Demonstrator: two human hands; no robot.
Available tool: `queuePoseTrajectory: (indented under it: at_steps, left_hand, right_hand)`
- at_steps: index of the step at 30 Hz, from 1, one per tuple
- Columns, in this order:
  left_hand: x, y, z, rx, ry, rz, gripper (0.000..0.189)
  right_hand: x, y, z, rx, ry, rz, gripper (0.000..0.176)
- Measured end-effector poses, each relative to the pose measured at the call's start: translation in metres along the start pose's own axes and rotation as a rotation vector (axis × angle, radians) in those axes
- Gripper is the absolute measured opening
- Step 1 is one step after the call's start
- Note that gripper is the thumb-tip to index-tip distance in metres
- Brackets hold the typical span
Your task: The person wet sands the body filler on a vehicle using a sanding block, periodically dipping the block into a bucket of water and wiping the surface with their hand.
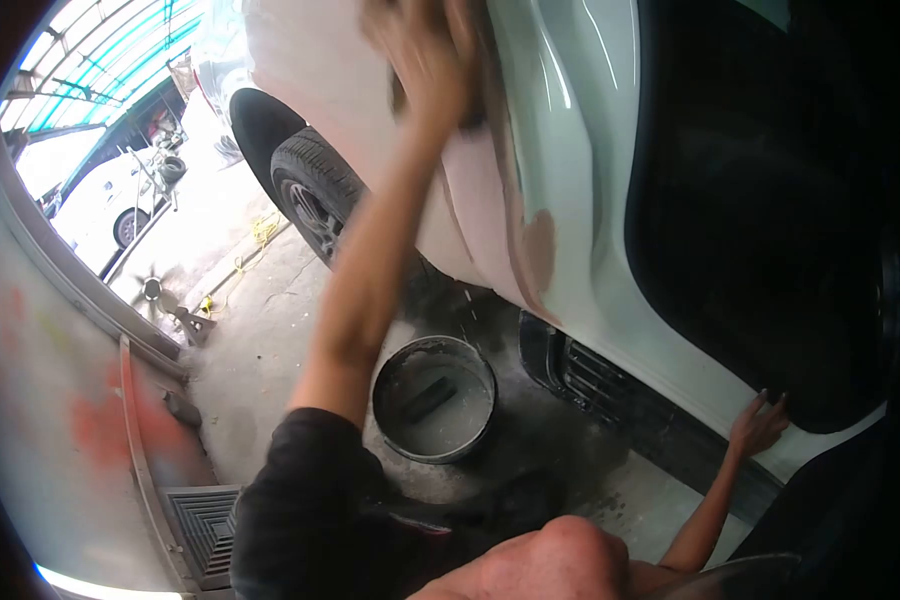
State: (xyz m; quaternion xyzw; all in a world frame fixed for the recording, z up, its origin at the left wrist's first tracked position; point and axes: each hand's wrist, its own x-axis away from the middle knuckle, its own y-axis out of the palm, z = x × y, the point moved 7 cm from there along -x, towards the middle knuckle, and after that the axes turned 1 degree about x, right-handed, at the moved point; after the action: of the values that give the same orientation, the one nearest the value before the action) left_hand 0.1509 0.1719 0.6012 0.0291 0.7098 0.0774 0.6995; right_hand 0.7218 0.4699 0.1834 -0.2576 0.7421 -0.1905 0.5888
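My left hand (pixel 425 65), smeared by motion, is up against the car's pale, sanded-looking body panel (pixel 315 50). Dark edges of a flat block (pixel 398 95) show beside its fingers and palm; most of that block is hidden under the hand. Low on the right, my right hand (pixel 760 425) rests with fingers extended on the white door sill (pixel 685 370), holding nothing visible. Below the panel stands a round black bucket (pixel 378 405) of cloudy grey water, with a dark oblong block (pixel 430 398) in it. A brownish patch (pixel 539 250) marks the door frame edge.
My bent knee (pixel 570 550) is at the bottom. The car's rear wheel (pixel 315 195) stands beyond my left arm. A vented dark part (pixel 595 375) lies under the sill. At left are a paint-stained metal panel (pixel 70 400), a stand (pixel 192 322), a yellow cord (pixel 262 230) and another white car (pixel 100 205).
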Motion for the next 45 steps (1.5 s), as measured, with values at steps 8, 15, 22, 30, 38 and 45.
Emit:
queuePoseTrajectory:
  at_steps: [8,15,22,30,38,45]
  left_hand:
    - [-0.047,-0.005,0.003,0.117,-0.219,-0.026,0.05]
    - [0.089,-0.027,0.033,0.036,-0.057,0.017,0.049]
    - [-0.072,0.0,-0.011,0.224,-0.301,-0.055,0.05]
    - [0.013,-0.011,0.006,0.012,-0.082,-0.072,0.05]
    - [0.059,-0.018,0.001,0.075,-0.006,0.116,0.049]
    - [-0.073,-0.009,-0.016,0.039,-0.302,-0.099,0.051]
  right_hand:
    - [-0.003,-0.002,0.001,0.06,0.059,-0.088,0.061]
    - [0.001,-0.011,0.0,-0.001,0.028,-0.053,0.057]
    - [-0.004,-0.019,-0.012,0.003,-0.043,0.032,0.056]
    - [-0.005,-0.025,-0.016,0.026,0.067,-0.079,0.058]
    - [-0.004,-0.028,-0.019,-0.001,0.03,-0.084,0.058]
    - [-0.004,-0.028,-0.018,-0.011,0.051,-0.091,0.059]
